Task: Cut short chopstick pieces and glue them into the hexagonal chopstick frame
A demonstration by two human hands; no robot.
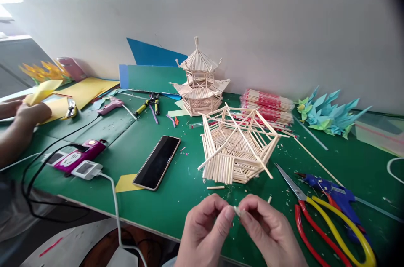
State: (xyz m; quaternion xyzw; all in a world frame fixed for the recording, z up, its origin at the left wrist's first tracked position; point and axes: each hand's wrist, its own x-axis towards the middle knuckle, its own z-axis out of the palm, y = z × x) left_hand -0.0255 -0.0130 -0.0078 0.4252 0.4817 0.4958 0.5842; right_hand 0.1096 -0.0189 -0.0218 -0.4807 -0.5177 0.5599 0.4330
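Observation:
My left hand [210,227] and my right hand [265,227] meet at the table's front edge, thumbs and forefingers closed in a pinch. Between the fingertips is a small pale stick piece [236,210], mostly hidden by them. Just beyond stands an unfinished frame of wooden sticks [243,145], with long sticks crossing over its top and a row of short sticks along its near side. One short stick [215,187] lies in front of it. Scissors [303,195] with red and yellow handles lie by my right hand, next to a blue glue gun [334,191].
Behind the frame stand a stick pagoda [202,81] and packs of sticks [267,107]. Blue-green folded paper [331,111] lies at right. A phone [158,161], power strip [75,157], pink glue gun [110,106] and pliers [148,105] lie left. Another person's hands [31,111] hold yellow paper.

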